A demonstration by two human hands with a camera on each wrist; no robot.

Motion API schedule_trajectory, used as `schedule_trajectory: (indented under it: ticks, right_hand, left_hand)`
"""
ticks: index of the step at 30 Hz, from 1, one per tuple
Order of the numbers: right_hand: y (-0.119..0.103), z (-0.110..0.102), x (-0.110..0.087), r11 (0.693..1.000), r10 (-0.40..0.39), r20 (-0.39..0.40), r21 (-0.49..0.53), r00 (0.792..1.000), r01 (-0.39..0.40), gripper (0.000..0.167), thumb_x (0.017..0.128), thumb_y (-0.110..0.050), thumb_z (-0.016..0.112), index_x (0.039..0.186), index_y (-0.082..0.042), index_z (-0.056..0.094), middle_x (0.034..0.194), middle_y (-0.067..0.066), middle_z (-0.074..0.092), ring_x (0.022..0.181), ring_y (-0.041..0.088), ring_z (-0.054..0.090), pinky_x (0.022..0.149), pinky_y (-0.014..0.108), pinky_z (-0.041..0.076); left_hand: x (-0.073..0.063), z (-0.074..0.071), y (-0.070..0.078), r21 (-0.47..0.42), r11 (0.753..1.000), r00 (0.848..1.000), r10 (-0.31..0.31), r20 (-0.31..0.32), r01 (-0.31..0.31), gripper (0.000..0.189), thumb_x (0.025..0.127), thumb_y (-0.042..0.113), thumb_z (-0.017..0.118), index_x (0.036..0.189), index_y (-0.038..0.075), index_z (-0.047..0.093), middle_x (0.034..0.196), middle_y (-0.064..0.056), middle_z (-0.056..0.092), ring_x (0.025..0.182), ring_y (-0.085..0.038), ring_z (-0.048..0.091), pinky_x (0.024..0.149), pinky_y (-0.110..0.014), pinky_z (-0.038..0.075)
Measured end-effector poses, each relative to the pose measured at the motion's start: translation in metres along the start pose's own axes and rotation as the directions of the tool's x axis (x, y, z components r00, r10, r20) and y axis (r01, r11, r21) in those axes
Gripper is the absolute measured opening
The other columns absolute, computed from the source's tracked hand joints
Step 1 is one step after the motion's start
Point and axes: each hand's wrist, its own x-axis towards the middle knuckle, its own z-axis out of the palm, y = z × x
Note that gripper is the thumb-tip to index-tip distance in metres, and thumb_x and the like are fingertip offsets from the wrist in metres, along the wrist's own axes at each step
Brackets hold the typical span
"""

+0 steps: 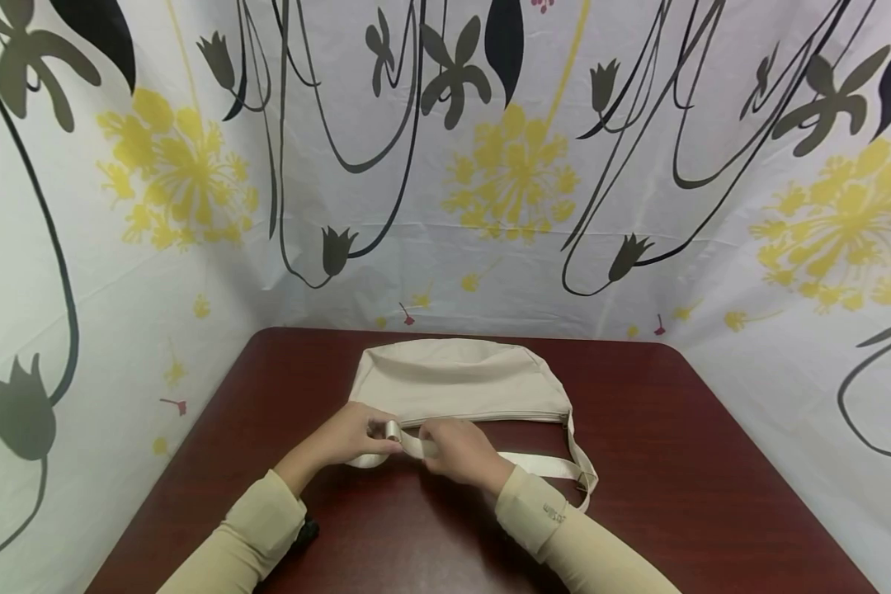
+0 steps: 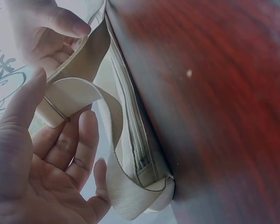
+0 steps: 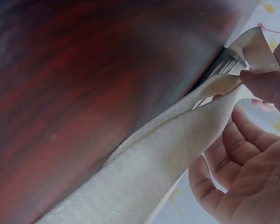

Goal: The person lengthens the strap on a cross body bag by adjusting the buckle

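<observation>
A cream shoulder bag (image 1: 456,384) lies on the table, its zipper (image 2: 135,126) along the near edge. Its flat webbing strap (image 1: 542,464) loops out toward me. My left hand (image 1: 352,435) pinches the strap between thumb and index finger, close to a thin metal slider (image 2: 57,109); the other fingers are loosely bent below it. Just to the right, my right hand (image 1: 460,450) grips the same strap, its thumb (image 3: 261,84) pressed on the webbing. Between both hands the strap folds into a small loop. A second buckle (image 1: 582,480) hangs at the strap's right bend.
The dark red table (image 1: 661,462) has rounded far corners. White cloth (image 1: 416,289) with flower prints surrounds it at the back and sides. A small black object (image 1: 307,532) shows beside my left sleeve, mostly hidden.
</observation>
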Motion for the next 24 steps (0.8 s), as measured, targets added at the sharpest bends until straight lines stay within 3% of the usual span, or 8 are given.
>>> schedule_trajectory:
  ticks: [8, 18, 24]
  right_hand:
    - [0.0002, -0.0011, 0.0019, 0.998, -0.009, 0.006, 0.07, 1.0, 0.009, 0.018, 0.081, -0.016, 0.082, 0.095, -0.018, 0.071, 0.085, -0.01, 0.066, 0.078, 0.011, 0.055, 0.068, 0.029, 0.047]
    - [-0.002, -0.0022, 0.0048, 0.986, -0.039, 0.007, 0.161, 0.999, 0.038, 0.015, 0.085, -0.012, 0.08, 0.096, -0.013, 0.07, 0.087, -0.007, 0.068, 0.079, 0.011, 0.056, 0.075, 0.03, 0.048]
    - [-0.0043, -0.0022, 0.0066, 0.972, -0.062, 0.015, 0.229, 0.998, 0.057, 0.015, 0.084, -0.006, 0.077, 0.096, -0.01, 0.07, 0.085, -0.005, 0.067, 0.073, 0.007, 0.053, 0.071, 0.025, 0.046]
  left_hand:
    - [0.0008, 0.0, -0.0026, 0.002, 1.0, 1.0, -0.001, 0.012, 0.001, 0.021, 0.084, 0.041, 0.082, 0.094, 0.024, 0.076, 0.072, 0.016, 0.062, 0.066, -0.001, 0.053, 0.063, -0.023, 0.045]
    - [0.0002, 0.0, 0.0008, -0.028, 0.999, 0.999, -0.019, 0.037, 0.02, 0.018, 0.084, 0.039, 0.083, 0.088, 0.025, 0.073, 0.07, 0.015, 0.061, 0.064, -0.002, 0.054, 0.061, -0.023, 0.045]
    - [0.0001, 0.0005, 0.0007, -0.023, 1.0, 0.999, -0.018, 0.037, 0.019, 0.019, 0.085, 0.039, 0.082, 0.082, 0.025, 0.069, 0.068, 0.012, 0.06, 0.062, -0.004, 0.052, 0.059, -0.023, 0.043]
